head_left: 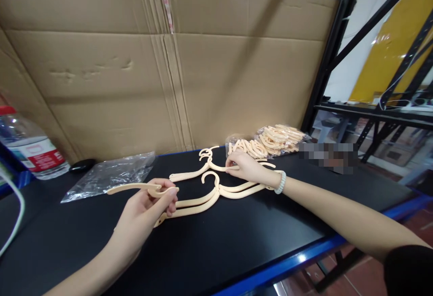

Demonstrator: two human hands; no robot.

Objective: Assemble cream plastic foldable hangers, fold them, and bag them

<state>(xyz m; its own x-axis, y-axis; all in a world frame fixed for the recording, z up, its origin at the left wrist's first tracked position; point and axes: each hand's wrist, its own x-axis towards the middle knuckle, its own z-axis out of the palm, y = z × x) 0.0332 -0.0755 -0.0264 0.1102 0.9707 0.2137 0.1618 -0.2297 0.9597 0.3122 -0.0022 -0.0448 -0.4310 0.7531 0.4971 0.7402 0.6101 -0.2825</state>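
Note:
My left hand (145, 208) is closed around a beige plastic hanger piece (130, 188), whose slim curved arm points left from the fingers. My right hand (245, 166), with a pale beaded bracelet at the wrist, reaches across the table. Its fingers pinch a beige hanger piece (233, 168), partly hidden by the hand. Between the hands a folding clothes hanger (203, 206) with a hook and doubled arms lies flat. Behind it rests another hanger (189, 174), with more than one hook gathered at its top; its right side passes behind my right hand.
Clear bags of beige hanger parts (282, 138) lie at the back right. A flat clear plastic bag (115, 174) and a red-capped bottle (37, 152) are on the left. Cardboard (101, 75) walls the back of the black table (216, 246); its blue edge runs along the front.

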